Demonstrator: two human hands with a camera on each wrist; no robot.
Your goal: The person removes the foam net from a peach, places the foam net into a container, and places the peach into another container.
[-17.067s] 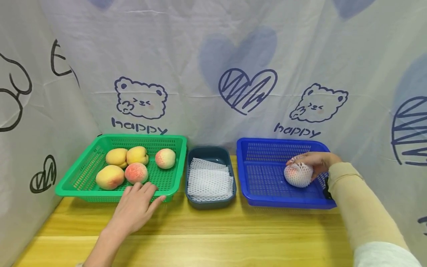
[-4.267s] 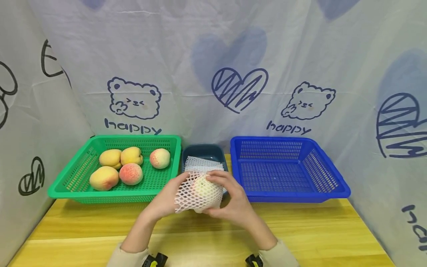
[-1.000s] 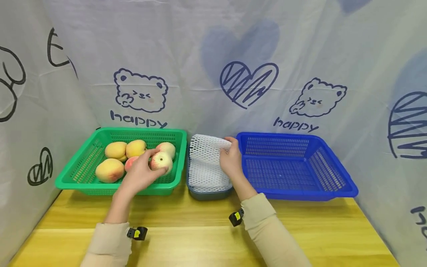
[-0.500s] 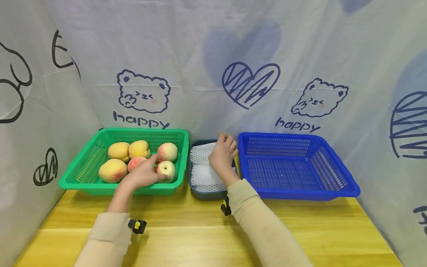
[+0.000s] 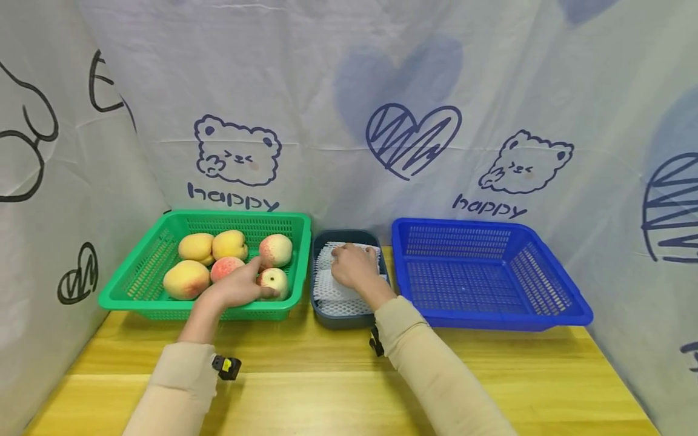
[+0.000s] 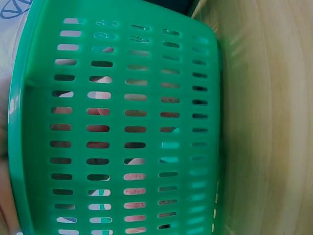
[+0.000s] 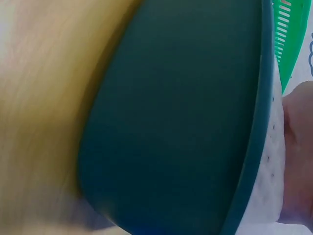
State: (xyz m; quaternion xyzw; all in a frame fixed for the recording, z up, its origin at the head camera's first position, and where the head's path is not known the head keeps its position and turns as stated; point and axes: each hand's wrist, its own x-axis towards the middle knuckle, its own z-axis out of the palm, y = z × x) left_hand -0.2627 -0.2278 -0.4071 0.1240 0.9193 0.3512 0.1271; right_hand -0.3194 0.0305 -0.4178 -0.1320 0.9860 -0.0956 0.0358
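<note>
In the head view my left hand (image 5: 239, 286) is inside the green basket's near right corner. Its thumb and fingers curve round a red-and-white peach (image 5: 272, 283) that sits low in the basket (image 5: 289, 297). My right hand (image 5: 353, 266) is down on the white foam fruit nets (image 5: 340, 307) in the small dark box (image 5: 338, 322). Its fingers bend down onto the nets with their tips hidden, so I cannot tell whether they pinch one. The right wrist view shows the box wall (image 7: 181, 112), with part of the hand above the rim.
Several other peaches (image 5: 186, 280) lie in the green basket, some yellow and some red. A blue basket (image 5: 463, 287) with nothing in it stands on the right. Wooden table (image 5: 305, 375) stretches in front, and a printed cloth (image 5: 327, 169) hangs behind.
My left hand has lowered the peach into the green basket. My right hand has let go of a raised net, lifted off, then come down left onto the nets, which now lie lower.
</note>
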